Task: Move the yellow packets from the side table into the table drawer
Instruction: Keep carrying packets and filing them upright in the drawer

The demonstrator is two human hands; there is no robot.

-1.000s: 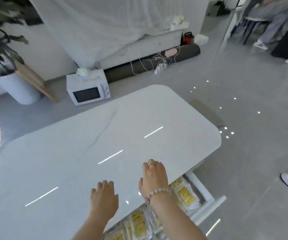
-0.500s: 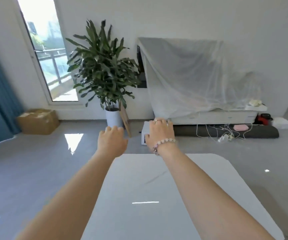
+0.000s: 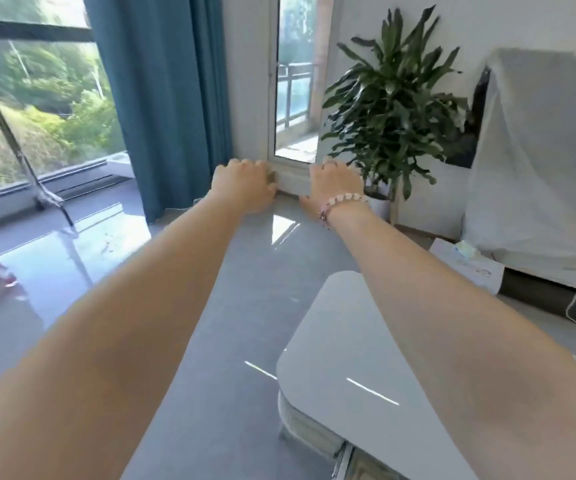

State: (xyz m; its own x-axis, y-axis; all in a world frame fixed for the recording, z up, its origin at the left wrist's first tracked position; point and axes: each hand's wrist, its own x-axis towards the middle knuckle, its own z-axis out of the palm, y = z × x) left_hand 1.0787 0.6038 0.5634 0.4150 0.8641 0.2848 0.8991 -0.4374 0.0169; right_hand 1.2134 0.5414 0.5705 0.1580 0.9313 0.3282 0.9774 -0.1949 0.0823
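Over grey floor [image 3: 245, 306], left hand [image 3: 245, 187] and right hand [image 3: 337, 183] hang loosely curled, empty, well beyond the table [image 3: 342, 323].

left hand [image 3: 245, 186], right hand [image 3: 337, 183] raised past table [image 3: 343, 341]; packets out of view

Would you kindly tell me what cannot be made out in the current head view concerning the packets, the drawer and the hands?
- Yellow packets: none in frame in the head view.
- Side table: out of frame.
- White table drawer: only a corner shows. The bottom edge and the right forearm hide its inside.
- Left hand and right hand: the fingers curl away behind the knuckles, so the palms and any grip are hidden.
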